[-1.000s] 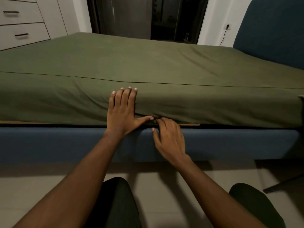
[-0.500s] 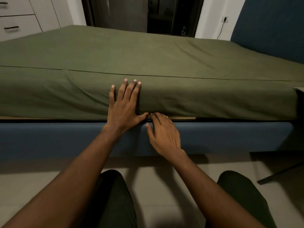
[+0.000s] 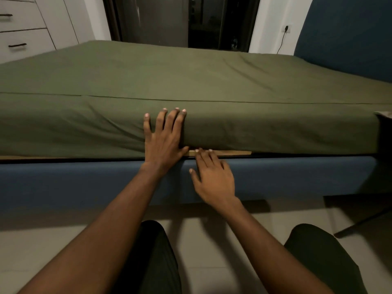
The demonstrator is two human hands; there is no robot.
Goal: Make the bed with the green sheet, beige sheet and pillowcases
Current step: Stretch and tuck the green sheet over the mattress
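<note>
The green sheet (image 3: 212,81) covers the mattress top and hangs down its near side. My left hand (image 3: 163,141) lies flat against that side with fingers spread, holding nothing. My right hand (image 3: 212,175) rests on the blue bed frame (image 3: 84,177) just below, its fingertips at the gap under the mattress where a strip of wooden base (image 3: 229,153) shows. No beige sheet or pillowcases are in view.
A blue headboard (image 3: 350,35) rises at the right. White drawers (image 3: 23,32) stand at the back left, a dark doorway (image 3: 184,20) behind the bed. A wall socket with cable (image 3: 285,32) is beside it. My knees are over the tiled floor (image 3: 53,236).
My right hand has shifted slightly right along the gap under the mattress. My left hand's fingers have spread a little on the sheet's side. The view has tilted slightly.
</note>
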